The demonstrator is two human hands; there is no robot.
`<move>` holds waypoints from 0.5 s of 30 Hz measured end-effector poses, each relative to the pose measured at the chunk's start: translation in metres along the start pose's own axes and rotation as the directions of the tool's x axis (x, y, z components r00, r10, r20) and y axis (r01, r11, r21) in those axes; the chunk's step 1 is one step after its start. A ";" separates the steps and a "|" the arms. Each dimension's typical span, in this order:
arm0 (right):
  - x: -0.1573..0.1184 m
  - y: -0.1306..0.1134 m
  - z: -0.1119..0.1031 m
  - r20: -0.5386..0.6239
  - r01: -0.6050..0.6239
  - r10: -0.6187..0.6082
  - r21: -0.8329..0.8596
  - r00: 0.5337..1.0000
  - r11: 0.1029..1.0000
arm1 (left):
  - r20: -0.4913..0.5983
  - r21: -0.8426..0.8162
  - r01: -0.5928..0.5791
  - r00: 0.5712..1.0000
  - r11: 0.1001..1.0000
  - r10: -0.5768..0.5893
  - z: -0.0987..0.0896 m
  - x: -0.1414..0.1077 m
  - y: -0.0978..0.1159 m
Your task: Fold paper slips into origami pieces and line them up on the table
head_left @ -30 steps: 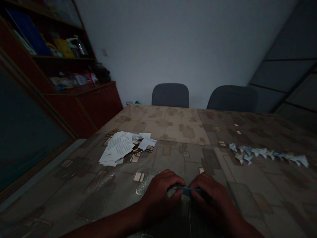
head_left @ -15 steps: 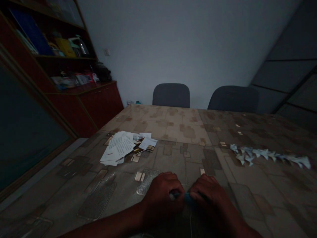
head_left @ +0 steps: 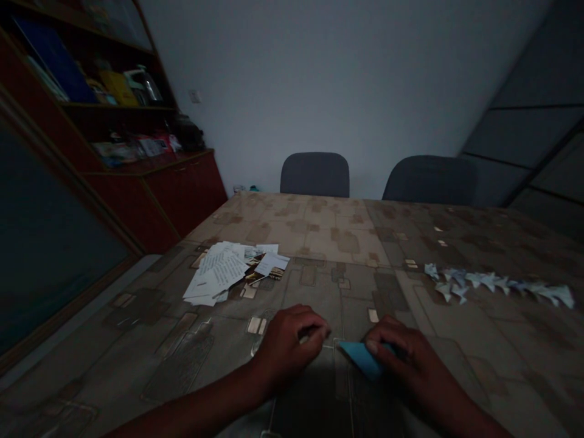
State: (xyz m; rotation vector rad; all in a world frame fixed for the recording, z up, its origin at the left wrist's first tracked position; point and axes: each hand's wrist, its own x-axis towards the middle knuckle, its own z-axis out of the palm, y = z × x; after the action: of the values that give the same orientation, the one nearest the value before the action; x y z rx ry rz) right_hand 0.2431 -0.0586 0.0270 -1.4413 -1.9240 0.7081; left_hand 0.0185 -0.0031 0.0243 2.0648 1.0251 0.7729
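A folded piece of blue paper (head_left: 365,359) with a pointed left end sticks out from my right hand (head_left: 401,350). Thumb and fingers of that hand are closed on it, hiding its right part. My left hand (head_left: 294,340) is a short way left of the paper, not touching it. Its fingers are curled and the thumb meets the index fingertip, with nothing visible between them. Both hands are low over the near part of the patterned tabletop (head_left: 314,286).
Loose printed paper pieces (head_left: 219,274) lie in a pile at the left. Several small folded paper shapes (head_left: 490,281) form a row at the right. Two grey chairs (head_left: 314,174) stand beyond the far edge. A red cabinet (head_left: 187,194) with filled shelves is at the left.
My hands were close together, both on the blue paper. They have moved apart: the left has let go, and the right keeps the paper, more of which now shows.
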 end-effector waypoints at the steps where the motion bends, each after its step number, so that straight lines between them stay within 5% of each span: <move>1: 0.000 -0.003 0.002 0.014 0.011 -0.011 0.001 1.000 1.000 | 0.022 -0.036 -0.020 1.000 0.999 0.021 0.001 0.000 0.002; 9: 0.001 -0.010 0.018 0.028 0.156 -0.154 -0.128 0.988 0.979 | 0.104 -0.110 0.028 0.994 0.993 -0.017 0.017 -0.005 0.001; 15: 0.005 0.000 0.010 -0.046 -0.017 0.010 -0.156 0.999 0.988 | 0.204 -0.285 0.322 0.941 0.903 -0.272 0.011 0.000 0.002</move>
State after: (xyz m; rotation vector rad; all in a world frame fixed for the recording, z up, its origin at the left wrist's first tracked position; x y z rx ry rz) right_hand 0.2345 -0.0539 0.0206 -1.5529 -1.9729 0.5359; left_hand 0.0277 -0.0075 0.0191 1.6201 1.0231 0.5606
